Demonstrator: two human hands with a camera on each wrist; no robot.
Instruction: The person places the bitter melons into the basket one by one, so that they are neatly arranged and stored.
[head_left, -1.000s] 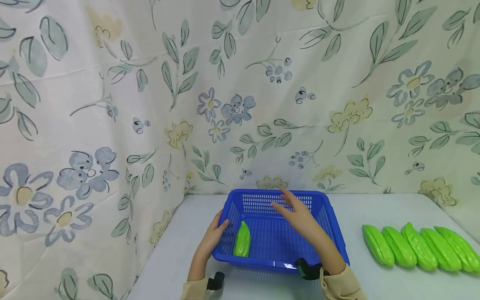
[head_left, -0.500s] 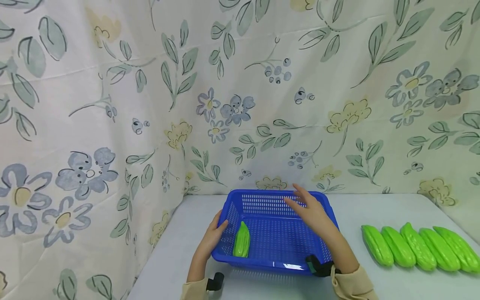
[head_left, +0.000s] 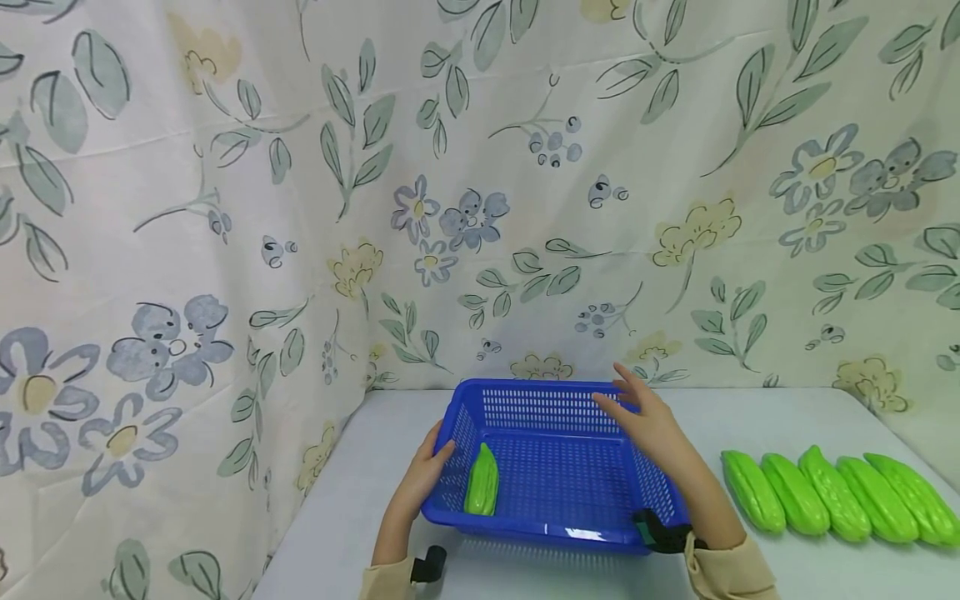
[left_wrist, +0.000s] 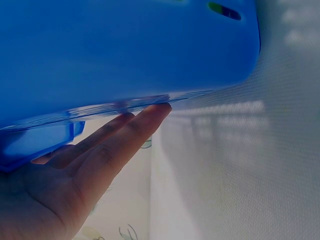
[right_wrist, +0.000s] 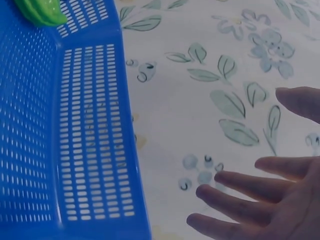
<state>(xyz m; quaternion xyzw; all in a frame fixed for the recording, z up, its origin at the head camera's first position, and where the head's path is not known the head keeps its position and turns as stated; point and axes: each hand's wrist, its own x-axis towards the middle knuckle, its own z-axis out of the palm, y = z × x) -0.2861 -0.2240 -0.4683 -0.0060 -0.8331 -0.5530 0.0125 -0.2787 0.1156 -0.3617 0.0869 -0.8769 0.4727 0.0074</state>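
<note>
A blue plastic basket (head_left: pixel 555 467) stands in the middle of the table. My left hand (head_left: pixel 420 479) holds its left rim, with the thumb on top and the fingers along the outside; the left wrist view shows these fingers (left_wrist: pixel 132 132) against the blue wall. One bright green bitter melon (head_left: pixel 482 482) lies inside at the left end. My right hand (head_left: pixel 643 421) hovers over the basket's right end, fingers spread and holding nothing. In the right wrist view those fingers (right_wrist: pixel 245 205) are apart from the rim.
Several more green bitter melons (head_left: pixel 832 496) lie side by side in a row on the white table (head_left: pixel 337 500), right of the basket. Floral cloth (head_left: pixel 525 208) hangs behind and along the left. Black camera mounts (head_left: pixel 660 533) sit on the wrists.
My right hand has moved rightward from above the basket's middle to above its right end, fingers still spread. The left hand, basket and melons have stayed in place.
</note>
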